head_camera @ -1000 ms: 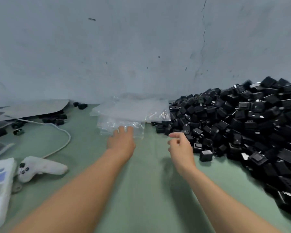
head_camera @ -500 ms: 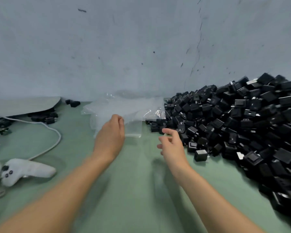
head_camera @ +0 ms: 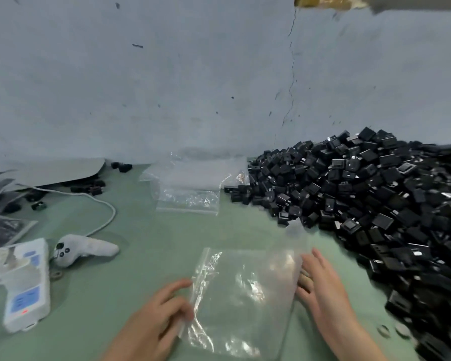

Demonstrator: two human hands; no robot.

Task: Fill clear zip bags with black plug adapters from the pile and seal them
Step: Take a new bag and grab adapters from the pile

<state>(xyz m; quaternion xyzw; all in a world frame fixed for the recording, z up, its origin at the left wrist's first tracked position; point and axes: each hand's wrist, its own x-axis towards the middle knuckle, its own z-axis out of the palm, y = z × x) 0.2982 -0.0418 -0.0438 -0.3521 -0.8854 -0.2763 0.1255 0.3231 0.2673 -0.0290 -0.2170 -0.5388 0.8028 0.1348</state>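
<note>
Two hands on a clear zip bag [head_camera: 245, 295] low over the green table [head_camera: 141, 269].
The left hand [head_camera: 159, 316] pinches the bag's left edge with curled fingers. The right hand [head_camera: 326, 293] lays nearly straight fingers against the right edge, some showing through the plastic. The pile of black plug adapters [head_camera: 362, 194] rises just to the right. Spare bags [head_camera: 190, 183] lie by the wall, and a white controller [head_camera: 86, 250] lies to the left.

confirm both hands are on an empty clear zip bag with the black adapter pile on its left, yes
No: the head view shows the pile of black plug adapters on the right of the clear zip bag, not the left. The rest holds.
</note>
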